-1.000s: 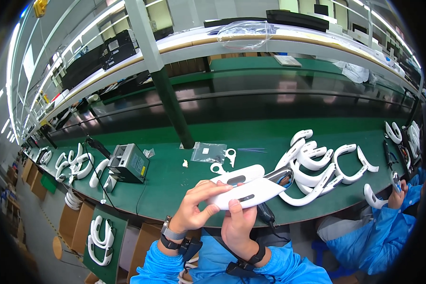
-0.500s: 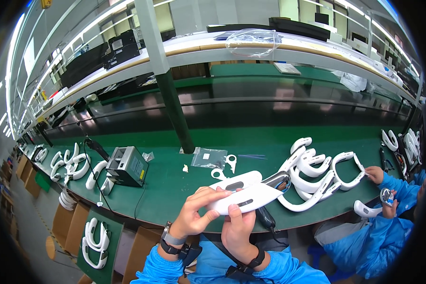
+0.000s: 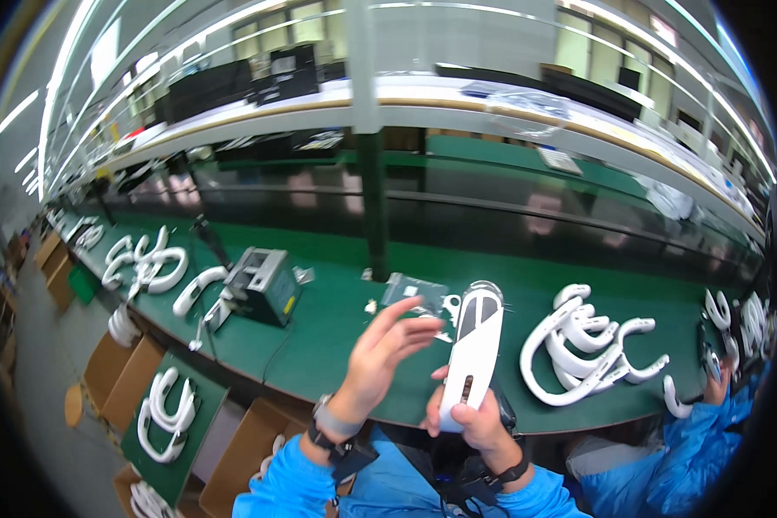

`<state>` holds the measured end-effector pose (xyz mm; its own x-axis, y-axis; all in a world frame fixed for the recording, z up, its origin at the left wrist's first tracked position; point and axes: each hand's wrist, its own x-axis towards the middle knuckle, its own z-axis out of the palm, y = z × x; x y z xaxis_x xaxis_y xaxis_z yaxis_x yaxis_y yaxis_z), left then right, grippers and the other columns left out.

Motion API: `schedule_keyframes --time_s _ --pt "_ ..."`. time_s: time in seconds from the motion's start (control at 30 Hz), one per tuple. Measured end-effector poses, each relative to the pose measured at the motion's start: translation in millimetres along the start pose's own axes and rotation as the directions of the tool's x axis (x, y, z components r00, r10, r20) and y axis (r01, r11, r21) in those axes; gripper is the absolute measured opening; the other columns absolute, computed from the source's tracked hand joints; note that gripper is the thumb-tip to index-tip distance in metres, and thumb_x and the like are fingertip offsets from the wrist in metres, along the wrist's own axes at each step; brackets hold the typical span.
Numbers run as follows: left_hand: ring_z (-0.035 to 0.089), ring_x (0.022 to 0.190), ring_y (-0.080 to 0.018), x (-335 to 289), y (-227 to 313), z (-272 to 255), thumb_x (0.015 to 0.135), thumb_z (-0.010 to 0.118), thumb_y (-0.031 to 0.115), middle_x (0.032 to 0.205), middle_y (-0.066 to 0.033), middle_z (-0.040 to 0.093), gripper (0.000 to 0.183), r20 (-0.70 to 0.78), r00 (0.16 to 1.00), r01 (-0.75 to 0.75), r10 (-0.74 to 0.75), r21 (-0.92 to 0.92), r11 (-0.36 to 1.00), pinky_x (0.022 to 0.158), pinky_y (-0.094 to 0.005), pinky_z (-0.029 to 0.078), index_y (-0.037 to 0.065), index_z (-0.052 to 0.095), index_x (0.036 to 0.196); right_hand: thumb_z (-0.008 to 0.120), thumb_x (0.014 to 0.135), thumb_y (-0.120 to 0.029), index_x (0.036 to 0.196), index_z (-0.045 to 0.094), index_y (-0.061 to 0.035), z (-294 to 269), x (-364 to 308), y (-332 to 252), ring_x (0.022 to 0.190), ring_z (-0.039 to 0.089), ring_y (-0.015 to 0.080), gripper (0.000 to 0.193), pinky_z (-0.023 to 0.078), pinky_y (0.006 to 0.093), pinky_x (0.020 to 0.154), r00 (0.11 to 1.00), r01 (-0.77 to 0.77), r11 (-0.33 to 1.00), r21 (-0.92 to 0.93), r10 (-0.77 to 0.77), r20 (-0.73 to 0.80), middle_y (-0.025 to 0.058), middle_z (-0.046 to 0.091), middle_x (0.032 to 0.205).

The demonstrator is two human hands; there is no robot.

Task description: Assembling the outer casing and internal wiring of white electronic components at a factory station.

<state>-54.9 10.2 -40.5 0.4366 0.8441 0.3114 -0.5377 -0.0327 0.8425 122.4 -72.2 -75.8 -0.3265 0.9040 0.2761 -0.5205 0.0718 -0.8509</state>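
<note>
The long green bench (image 3: pixel 337 337) fills the whole middle of the frame, curving from the left edge to the right, with a green post (image 3: pixel 374 198) rising out of it at center and a shelf overhead.

On the right of the frame there's a pile of white curved bands (image 3: pixel 583 345) lying on the bench, and a similar bunch (image 3: pixel 142 263) sits at left. A small grey box with wires (image 3: pixel 263 285) stands left of center, and a clear plastic bag (image 3: pixel 414 292) lies flat just behind your hands. Lower left, below the bench edge, more white bands rest on a green tray (image 3: pixel 174 406) over cardboard boxes. At the lower right edge a blue sleeve (image 3: pixel 716 432) belongs to someone else.

Now your part. The long white plastic shell (image 3: pixel 473 350) is just below center, standing nearly upright above the bench edge. Your right hand (image 3: pixel 475 427) is wrapped around its bottom end, thumb on the front near the little slot. Your left hand (image 3: pixel 384 350) is spread wide, holding nothing, fingertips near the shell's left side but I can't tell if they touch.

The shell looks light, stiff and smooth, so probably a bit slippery. I'd grab it by the long edges, not the dark window up top.
</note>
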Motion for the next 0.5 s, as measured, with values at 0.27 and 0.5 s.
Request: schedule_keyframes --time_s 0.27,0.5 --pt "0.065 0.084 -0.0231 11 -1 37 0.100 0.055 0.027 0.092 -0.0116 0.063 0.038 -0.141 0.986 0.014 -0.085 -0.441 0.898 0.079 -0.0389 0.055 0.003 0.049 0.130 0.081 0.081 -0.023 0.114 0.056 0.0037 -2 -16 19 0.073 0.066 0.0157 0.050 0.054 0.0315 0.068 0.984 -0.062 0.824 -0.563 -0.045 -0.174 0.0076 0.068 0.083" --pt "0.062 0.078 -0.0264 -11 12 18 0.090 0.068 0.023 0.085 -0.0098 0.058 0.037 0.138 0.990 0.060 0.014 -0.511 0.857 0.076 -0.0470 0.055 0.007 0.051 0.119 0.084 0.071 -0.025 0.086 0.070 -0.0073 2 -15 2 0.072 0.069 0.0331 0.027 0.055 0.0400 0.068 0.932 0.359 0.416 -0.836 -0.201 0.300 0.0123 0.070 0.079"
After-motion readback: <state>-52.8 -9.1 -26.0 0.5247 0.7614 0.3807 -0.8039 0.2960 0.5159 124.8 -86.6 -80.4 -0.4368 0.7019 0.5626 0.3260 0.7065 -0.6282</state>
